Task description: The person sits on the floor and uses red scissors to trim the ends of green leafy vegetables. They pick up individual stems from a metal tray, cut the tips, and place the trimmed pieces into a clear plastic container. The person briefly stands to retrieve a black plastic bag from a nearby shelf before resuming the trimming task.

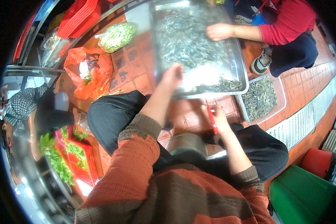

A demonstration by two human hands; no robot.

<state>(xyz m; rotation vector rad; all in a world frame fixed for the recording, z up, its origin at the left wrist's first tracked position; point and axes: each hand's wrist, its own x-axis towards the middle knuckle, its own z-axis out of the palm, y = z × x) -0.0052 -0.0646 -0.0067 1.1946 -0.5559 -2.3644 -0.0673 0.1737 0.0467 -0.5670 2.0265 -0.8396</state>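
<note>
A large metal tray (245,79) on the tiled floor before me holds a broad heap of small raw shrimp (190,42). A smaller pile of shrimp (226,84) lies in its near right corner. Over the tray's near left part, my left hand (174,75) is blurred with its fingers curled; whether it pinches anything is unclear. My right hand (220,119) grips a red-handled tool (212,119) low between my knees, just short of the tray's near rim. Blur hides the tool's working end.
A co-worker's hand (220,32) reaches over the tray from the right. Shrimp fill a clear plastic bin (280,96) beside it. At left are an orange bag (100,65), bagged cut greens (116,37) and a red basket (91,162). Another person (25,109) bends there. A green bin (299,196) stands lower right.
</note>
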